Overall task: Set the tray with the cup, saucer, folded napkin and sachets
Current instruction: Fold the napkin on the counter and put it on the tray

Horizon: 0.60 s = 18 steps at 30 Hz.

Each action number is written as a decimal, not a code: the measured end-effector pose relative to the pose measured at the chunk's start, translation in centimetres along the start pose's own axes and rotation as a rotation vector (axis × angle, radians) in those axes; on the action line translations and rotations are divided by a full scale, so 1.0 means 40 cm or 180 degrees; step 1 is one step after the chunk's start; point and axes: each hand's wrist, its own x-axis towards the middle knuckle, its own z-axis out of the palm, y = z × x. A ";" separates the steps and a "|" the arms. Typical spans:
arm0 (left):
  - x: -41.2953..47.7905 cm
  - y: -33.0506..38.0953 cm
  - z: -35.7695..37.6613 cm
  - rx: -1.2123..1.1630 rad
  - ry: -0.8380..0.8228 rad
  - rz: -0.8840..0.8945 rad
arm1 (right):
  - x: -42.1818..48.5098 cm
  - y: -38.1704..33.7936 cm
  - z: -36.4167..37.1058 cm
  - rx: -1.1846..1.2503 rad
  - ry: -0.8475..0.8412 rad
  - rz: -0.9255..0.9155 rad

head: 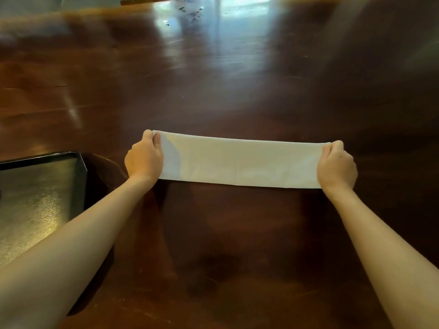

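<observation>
A white napkin (240, 160) is folded into a long band and stretched level above the dark wooden table, in the middle of the view. My left hand (143, 157) pinches its left end at the top corner. My right hand (337, 166) grips its right end the same way. A black tray (79, 176) lies at the left edge, partly under my left forearm, and the part I can see holds nothing. No cup, saucer or sachets are in view.
The glossy brown table (213, 79) runs far ahead and to both sides, with bright window glare at the top centre. A few small dark specks (193, 14) lie near the far edge. The picture is blurred toward the edges.
</observation>
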 end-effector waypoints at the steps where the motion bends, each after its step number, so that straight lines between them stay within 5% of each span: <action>1: 0.001 0.001 0.006 0.0204 0.0015 0.0061 | 0.001 0.001 0.010 -0.0175 0.0022 -0.0062; 11: 0.003 0.000 0.038 0.0723 0.0243 0.0304 | -0.018 0.011 0.068 -0.0896 0.0589 -0.0429; 18: 0.005 -0.008 0.022 0.0789 0.0138 -0.0036 | -0.015 0.010 0.071 -0.1020 0.0577 -0.0541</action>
